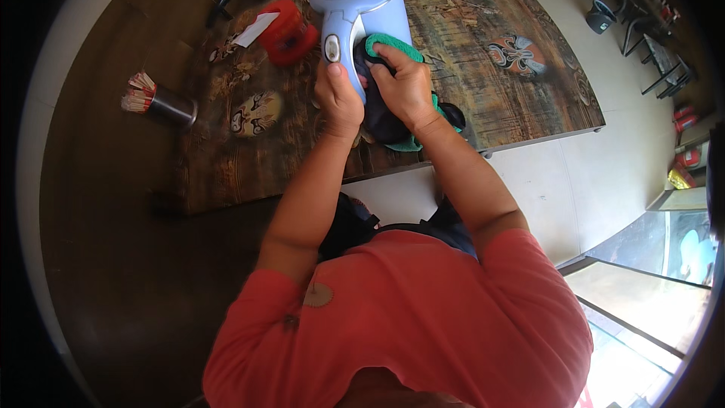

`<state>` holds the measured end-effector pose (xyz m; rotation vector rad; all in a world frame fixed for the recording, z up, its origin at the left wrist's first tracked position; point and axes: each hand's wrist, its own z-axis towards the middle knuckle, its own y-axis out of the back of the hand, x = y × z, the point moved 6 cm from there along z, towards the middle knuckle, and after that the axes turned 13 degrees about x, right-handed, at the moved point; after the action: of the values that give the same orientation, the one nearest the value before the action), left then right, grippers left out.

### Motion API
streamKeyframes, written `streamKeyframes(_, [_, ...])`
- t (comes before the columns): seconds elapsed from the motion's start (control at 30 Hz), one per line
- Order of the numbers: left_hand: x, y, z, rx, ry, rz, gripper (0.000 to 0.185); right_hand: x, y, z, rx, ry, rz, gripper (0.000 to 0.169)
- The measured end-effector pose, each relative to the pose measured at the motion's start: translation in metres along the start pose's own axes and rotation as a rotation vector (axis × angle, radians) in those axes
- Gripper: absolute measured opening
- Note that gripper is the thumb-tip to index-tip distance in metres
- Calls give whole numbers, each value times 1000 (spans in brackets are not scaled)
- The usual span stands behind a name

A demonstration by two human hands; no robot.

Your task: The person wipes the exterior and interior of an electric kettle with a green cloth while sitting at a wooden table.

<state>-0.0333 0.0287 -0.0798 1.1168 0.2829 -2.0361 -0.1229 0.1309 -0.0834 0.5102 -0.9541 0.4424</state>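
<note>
A pale blue electric kettle (391, 17) with its lid down stands in front of me, its handle turned towards my body. My left hand (340, 96) grips the lower part of that handle, thumb below the oval switch. In my right hand (403, 88) is a cloth (391, 119), dark on one side and green on the other. I press a fold of it against the kettle between handle and body. The rest of the cloth hangs down towards the near edge of the wooden table (317, 153). My right fingertips are partly hidden in the folds.
Left of the kettle sits a red plastic tissue holder (283, 31) with a white tissue (257, 28) sticking out. A metal cup (175, 109) of wrapped chopsticks (140, 96) is at the table's left side. On the floor, far right, are a dark bucket (600, 17) and stools (665, 65).
</note>
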Motion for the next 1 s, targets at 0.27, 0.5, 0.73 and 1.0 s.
streamKeyframes(0.27, [6,-2,-1,-38,-53,-63,63,13,15,-6,-214,188,-465,33])
streamKeyframes(0.5, [4,0,0,-48,-54,8,65,13,10,8,-321,275,-394,34])
streamKeyframes(0.73, [0,-4,1,-57,-58,23,63,26,13,23,-381,403,-278,23])
streamKeyframes(1.0, [3,-1,3,-25,-104,62,60,13,1,12,-145,178,-348,20])
